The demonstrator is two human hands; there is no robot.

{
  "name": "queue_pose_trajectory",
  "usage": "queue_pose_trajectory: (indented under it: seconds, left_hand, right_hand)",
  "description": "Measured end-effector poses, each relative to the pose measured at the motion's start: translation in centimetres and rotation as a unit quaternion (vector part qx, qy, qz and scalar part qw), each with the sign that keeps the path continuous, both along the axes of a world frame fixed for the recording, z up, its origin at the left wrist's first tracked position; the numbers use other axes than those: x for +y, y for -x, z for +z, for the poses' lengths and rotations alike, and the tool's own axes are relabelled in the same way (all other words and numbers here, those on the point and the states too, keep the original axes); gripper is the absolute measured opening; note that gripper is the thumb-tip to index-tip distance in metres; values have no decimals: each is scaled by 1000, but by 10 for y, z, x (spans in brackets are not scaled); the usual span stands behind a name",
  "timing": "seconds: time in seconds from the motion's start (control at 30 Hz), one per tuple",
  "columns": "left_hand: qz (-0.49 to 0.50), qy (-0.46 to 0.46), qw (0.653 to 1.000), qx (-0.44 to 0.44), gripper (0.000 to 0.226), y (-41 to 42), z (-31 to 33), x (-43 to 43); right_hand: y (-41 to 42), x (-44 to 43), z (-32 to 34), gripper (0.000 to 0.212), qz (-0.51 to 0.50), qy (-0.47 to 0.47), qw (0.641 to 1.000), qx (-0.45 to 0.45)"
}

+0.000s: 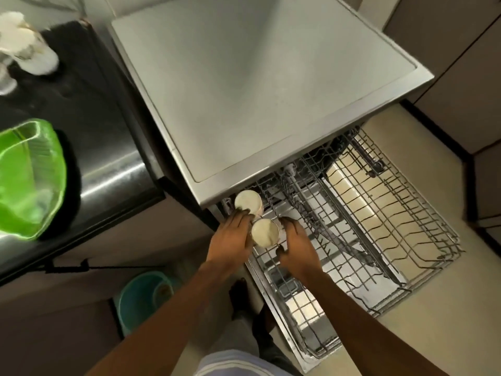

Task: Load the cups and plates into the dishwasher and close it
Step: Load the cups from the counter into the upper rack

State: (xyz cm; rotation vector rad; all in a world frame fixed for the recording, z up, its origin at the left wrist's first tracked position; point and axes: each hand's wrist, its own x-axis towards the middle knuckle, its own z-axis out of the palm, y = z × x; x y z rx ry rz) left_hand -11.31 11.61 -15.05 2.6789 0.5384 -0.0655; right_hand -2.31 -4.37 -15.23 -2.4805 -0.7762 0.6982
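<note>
Both grips spread: your left hand (230, 237) and right hand (296, 246) flank the near cup (265, 233). Settle it squarely between the wire rack (311, 316) tines, at 5 o'clock from the far cup (248, 202).

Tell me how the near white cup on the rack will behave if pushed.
The near cup looks rigid and glazed: probably hard, somewhat slippery, and liable to chip against the far cup close beside it. It sits on the open wire rack, so a push might tip it. Its round body would likely roll if toppled.
</note>
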Motion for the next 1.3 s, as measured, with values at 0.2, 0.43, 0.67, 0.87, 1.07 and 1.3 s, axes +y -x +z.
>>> queue_pose_trajectory:
  seconds: [0.2,0.43,0.67,0.87,1.07,1.3]
  left_hand:
    - [26,-18,993,-111,40,43,66,0]
    - [110,-23,962,-250,35,64,131,37]
    - [190,-41,930,-312,37,70,184,102]
    - [256,-60,890,-373,32,74,199,205]
    - [317,-34,875,-363,38,72,206,318]
    - [364,-45,867,-337,52,72,202,434]
  right_hand:
    - [1,12,59,49,-24,-149,984,-95]
    - [0,70,126,34,35,-328,924,-192]
    - [9,163,167,32,84,-401,891,-197]
    - [9,269,189,35,114,-397,896,-163]
    - [8,383,198,37,89,-402,905,-109]
    - [8,496,190,44,97,-368,921,-83]
